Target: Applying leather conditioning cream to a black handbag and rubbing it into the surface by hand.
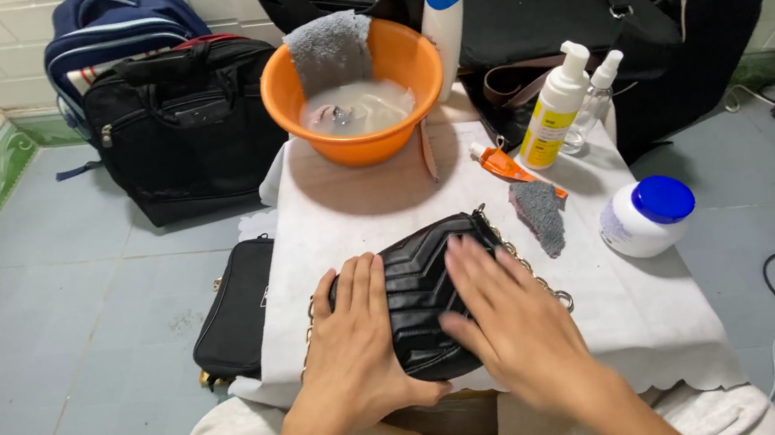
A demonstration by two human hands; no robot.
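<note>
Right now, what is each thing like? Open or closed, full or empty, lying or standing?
Black quilted purse: lying flat, closed.
Left hand: open, flat on the purse.
Right hand: open, flat on the purse.
Orange basin: holds cloudy water, grey cloth over its rim.
White jar: blue lid on.
Pump bottle: upright.
Orange tube: lying down.
</note>
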